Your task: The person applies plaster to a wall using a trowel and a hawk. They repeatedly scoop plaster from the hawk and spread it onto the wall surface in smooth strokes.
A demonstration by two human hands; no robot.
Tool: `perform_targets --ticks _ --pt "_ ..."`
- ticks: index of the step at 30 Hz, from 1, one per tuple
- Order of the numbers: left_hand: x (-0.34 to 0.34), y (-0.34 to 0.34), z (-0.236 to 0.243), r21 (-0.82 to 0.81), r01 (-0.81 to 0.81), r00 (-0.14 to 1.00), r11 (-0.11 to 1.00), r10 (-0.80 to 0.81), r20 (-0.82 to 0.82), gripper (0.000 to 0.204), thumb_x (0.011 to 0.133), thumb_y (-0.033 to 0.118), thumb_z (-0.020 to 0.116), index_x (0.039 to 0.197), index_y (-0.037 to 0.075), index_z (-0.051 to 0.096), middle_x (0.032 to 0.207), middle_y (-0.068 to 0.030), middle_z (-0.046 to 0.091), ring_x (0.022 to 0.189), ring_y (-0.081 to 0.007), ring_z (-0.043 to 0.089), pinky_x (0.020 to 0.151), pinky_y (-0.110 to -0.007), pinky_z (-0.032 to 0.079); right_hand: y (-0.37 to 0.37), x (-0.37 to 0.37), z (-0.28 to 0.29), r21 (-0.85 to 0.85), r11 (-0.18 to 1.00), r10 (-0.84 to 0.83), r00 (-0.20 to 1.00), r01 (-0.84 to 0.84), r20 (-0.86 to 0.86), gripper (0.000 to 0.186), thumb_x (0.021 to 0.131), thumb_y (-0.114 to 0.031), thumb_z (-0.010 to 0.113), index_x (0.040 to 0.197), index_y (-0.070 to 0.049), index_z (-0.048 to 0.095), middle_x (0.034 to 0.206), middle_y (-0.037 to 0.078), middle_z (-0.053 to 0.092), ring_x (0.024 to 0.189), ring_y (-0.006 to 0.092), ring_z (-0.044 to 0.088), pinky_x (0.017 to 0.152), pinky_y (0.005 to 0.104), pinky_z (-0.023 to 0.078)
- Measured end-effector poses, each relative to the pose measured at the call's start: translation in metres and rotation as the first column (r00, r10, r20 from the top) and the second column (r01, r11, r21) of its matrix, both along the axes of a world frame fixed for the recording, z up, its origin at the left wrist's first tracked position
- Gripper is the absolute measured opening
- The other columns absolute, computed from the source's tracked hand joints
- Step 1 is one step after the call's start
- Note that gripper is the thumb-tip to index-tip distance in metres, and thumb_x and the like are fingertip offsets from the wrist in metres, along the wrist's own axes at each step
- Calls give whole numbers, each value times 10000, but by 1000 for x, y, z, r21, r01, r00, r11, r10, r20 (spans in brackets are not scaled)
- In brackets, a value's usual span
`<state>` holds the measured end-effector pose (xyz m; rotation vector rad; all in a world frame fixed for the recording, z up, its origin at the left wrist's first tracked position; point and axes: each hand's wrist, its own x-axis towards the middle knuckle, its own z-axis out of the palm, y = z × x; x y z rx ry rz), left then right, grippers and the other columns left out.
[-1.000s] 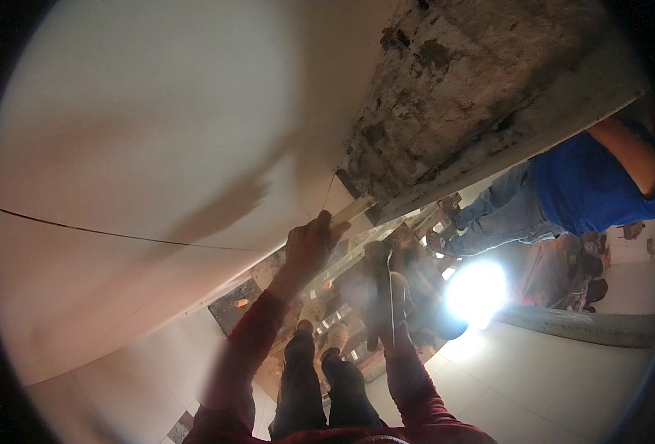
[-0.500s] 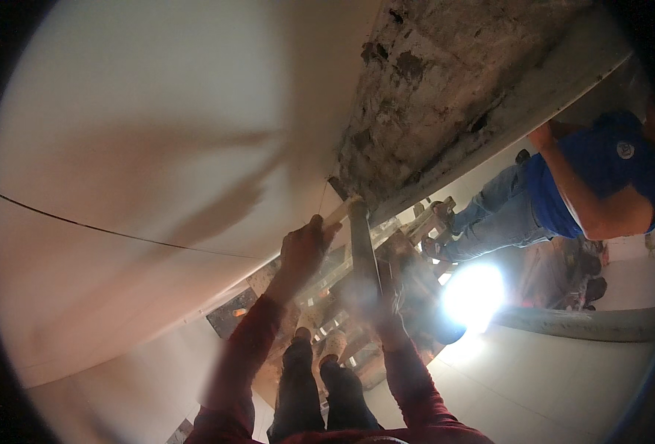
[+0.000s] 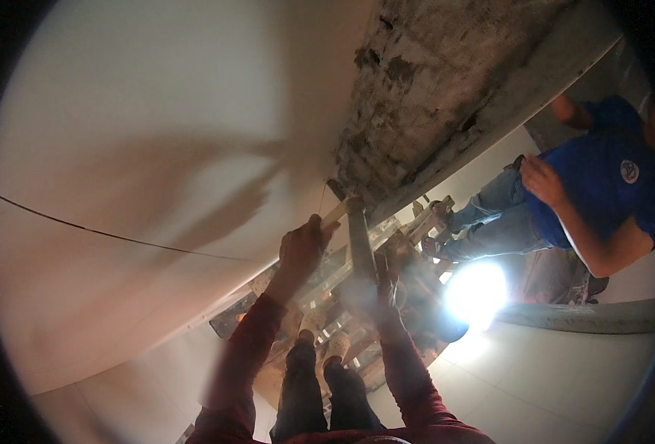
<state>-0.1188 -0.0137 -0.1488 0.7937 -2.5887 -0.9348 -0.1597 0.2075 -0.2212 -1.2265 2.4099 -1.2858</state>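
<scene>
My left hand (image 3: 301,250) is closed on a pale, narrow strip (image 3: 333,215), whose far end reaches the tip of a long grey bar (image 3: 360,240). This bar has a rounded, pale end and runs back to my right hand (image 3: 381,300), which is blurred but closed around its near part. A short dark piece (image 3: 336,189) lies just beyond the strip, against the corner of the rough wall band (image 3: 424,96); whether it joins the strip, I cannot tell. The exact kind of either held thing is unclear.
A smooth pale wall (image 3: 157,96) fills the left, with a dark line (image 3: 120,235) across it and arm shadows. Planks and scaffold-like pieces (image 3: 346,344) lie below my feet (image 3: 335,344). A glaring lamp (image 3: 476,294) shines right, near a person in blue (image 3: 594,185).
The person in blue has lowered an arm, and that hand is now in front of the body. My view has shifted slightly; both my hands keep nearly the same places and grips.
</scene>
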Motion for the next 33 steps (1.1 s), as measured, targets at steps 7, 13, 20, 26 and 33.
perform_targets --ticks 7,13,20,26,33 --pt "6 -2 -1 -42 14 1000 999 -13 11 400 959 449 498 841 66 497 630 -143 624 555 -356 633 501 -460 507 -24 -2 26 117 990 -78 997 79 -14 308 861 -186 640 1062 14 521 721 190 641 624 340 670 534 398 524" --pt "2 -5 -3 -113 23 999 993 -26 -27 372 954 419 526 828 70 495 613 -118 609 535 -349 624 486 -456 499 19 -2 -82 -29 995 -75 932 92 355 335 838 -147 629 1120 1 527 787 166 622 626 318 652 515 380 511" --pt "28 22 -2 -56 77 994 995 -81 -74 353 923 386 580 828 56 497 633 -121 608 577 -331 635 509 -444 495 14 34 24 -90 996 -13 980 -5 -198 327 783 -110 655 1086 -26 569 961 166 564 698 305 623 476 365 493" --pt "23 26 1 -138 90 985 986 -108 -132 373 919 394 587 794 58 484 614 -121 597 538 -322 623 458 -422 486 18 42 57 -70 997 -54 936 31 -349 348 814 -191 655 1104 -20 564 926 178 613 695 335 644 545 391 517" --pt "23 30 15 -161 81 992 984 -96 -83 373 936 412 560 802 75 470 567 -97 582 481 -306 610 420 -409 481 44 37 -45 -39 987 -150 974 159 170 388 856 -240 633 1145 3 544 865 180 647 700 357 657 603 421 519"
